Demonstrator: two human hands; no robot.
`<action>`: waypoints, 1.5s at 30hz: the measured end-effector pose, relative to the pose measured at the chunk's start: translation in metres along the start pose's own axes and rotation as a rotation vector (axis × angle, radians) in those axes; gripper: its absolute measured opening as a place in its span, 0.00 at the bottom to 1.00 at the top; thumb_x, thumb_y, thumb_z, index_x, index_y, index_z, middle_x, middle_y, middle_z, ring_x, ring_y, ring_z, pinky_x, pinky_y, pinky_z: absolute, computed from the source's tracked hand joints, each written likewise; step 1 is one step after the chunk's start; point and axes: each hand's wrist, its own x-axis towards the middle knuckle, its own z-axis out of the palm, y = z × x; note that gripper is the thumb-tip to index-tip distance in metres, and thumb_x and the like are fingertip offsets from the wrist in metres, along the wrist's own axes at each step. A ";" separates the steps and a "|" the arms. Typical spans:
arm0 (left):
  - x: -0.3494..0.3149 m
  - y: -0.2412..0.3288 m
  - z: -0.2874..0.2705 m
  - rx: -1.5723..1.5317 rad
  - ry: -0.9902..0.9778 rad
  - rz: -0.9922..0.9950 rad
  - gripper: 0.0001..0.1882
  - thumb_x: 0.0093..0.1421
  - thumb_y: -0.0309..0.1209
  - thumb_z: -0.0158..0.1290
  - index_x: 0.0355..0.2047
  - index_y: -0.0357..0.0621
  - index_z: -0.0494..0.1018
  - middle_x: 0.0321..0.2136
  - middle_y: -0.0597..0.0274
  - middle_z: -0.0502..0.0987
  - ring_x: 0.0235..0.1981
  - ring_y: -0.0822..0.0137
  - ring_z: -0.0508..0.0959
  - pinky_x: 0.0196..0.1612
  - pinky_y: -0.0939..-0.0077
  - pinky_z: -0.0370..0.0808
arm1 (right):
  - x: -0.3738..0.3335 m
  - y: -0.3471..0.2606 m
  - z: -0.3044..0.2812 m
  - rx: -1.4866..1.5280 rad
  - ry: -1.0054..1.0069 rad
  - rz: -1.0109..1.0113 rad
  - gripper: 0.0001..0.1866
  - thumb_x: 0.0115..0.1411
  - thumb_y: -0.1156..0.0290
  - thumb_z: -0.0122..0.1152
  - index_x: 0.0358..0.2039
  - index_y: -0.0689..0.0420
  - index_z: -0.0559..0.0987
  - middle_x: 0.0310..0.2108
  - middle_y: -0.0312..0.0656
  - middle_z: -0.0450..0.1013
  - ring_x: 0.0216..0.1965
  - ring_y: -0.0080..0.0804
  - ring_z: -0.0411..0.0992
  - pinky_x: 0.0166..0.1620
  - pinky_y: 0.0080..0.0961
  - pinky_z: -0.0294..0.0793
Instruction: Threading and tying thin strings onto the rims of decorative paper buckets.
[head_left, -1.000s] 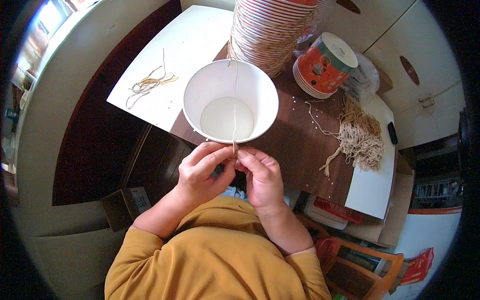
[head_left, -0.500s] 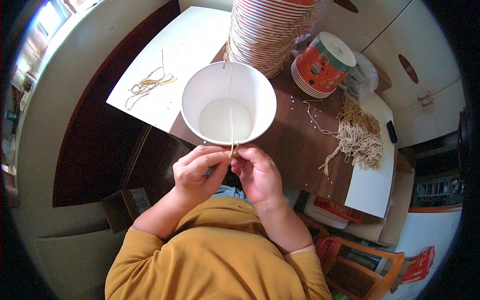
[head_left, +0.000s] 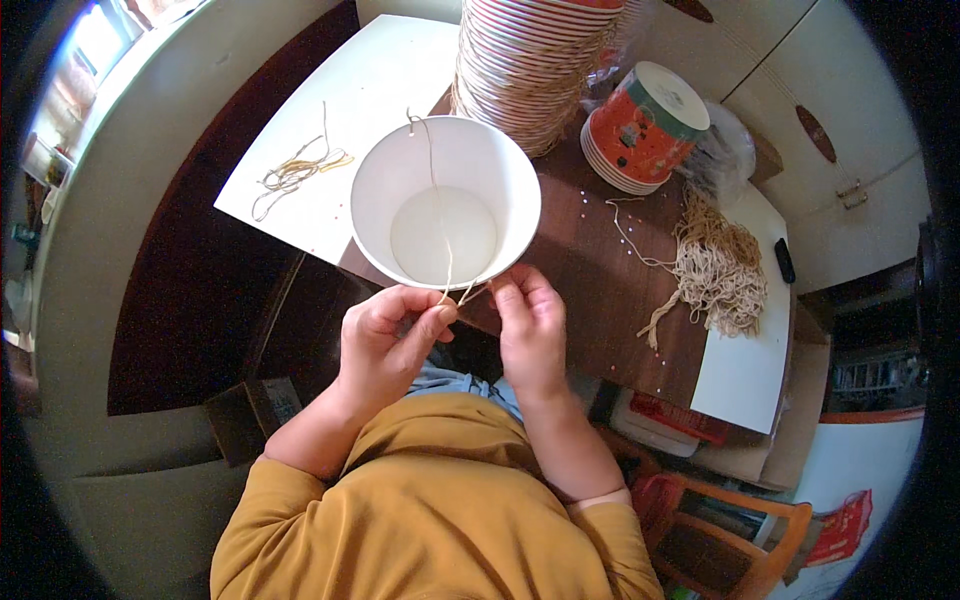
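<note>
A white paper bucket [head_left: 375, 215] stands on the table in front of me, its open mouth facing up. A thin beige cord [head_left: 437, 200] comes from a hole at its far rim and runs across the mouth to the near rim. My left hand [head_left: 388, 325] pinches the cord between thumb and forefinger just below that near rim. Close to its right, my right hand [head_left: 530, 325] pinches another stretch of the cord, and the strands between the hands meet at the rim. The near hole is hidden.
Behind the bucket rises a tall stack of corded buckets [head_left: 530, 75]. To its right are upside-down red and green buckets [head_left: 645, 125] and a heap of beige cords [head_left: 722, 270]. Loose cords [head_left: 295, 175] lie on the white board at left. A wooden chair [head_left: 745, 520] is at lower right.
My hands have moved apart, the right one up and to the right, with cord drawn between them. The bucket has shifted slightly left, and the cord across its mouth hangs slacker.
</note>
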 end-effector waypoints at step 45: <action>0.062 -0.015 -0.030 -0.761 -0.390 0.226 0.11 0.50 0.31 0.58 0.16 0.42 0.70 0.20 0.62 0.69 0.26 0.66 0.66 0.32 0.71 0.63 | 0.046 -0.096 -0.021 -0.831 -0.234 -0.410 0.32 0.49 0.69 0.65 0.55 0.61 0.66 0.50 0.52 0.66 0.44 0.42 0.71 0.43 0.30 0.72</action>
